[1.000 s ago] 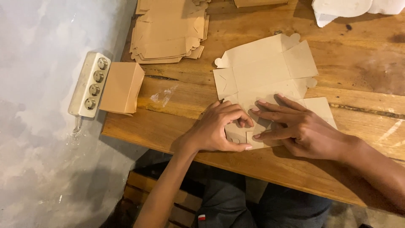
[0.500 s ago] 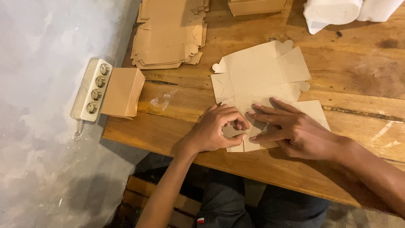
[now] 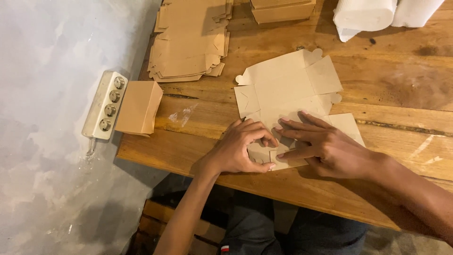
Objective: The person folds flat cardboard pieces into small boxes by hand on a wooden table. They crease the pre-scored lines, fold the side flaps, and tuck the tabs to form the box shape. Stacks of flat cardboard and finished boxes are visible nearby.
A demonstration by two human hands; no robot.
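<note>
A wooden table (image 3: 377,71) of broad, knotted planks, scuffed and stained, runs beside a mottled grey wall (image 3: 47,189); a white power strip (image 3: 104,105) with 4 round sockets lies at the table's edge against that wall, and a folded brown cardboard box (image 3: 139,107) rests just beside it. Farther back sits a stack of flat brown cardboard blanks (image 3: 191,40), another cardboard box (image 3: 282,9), and 2 white paper rolls (image 3: 373,14). The flat cardboard blank (image 3: 288,87) lies unfolded near the table's front edge; matte, pale brown, creased into panels with scalloped tabs. The left hand (image 3: 238,151) curls over its near corner, pinching a flap; the right hand (image 3: 325,146) presses flat, fingers spread, on the blank.
</note>
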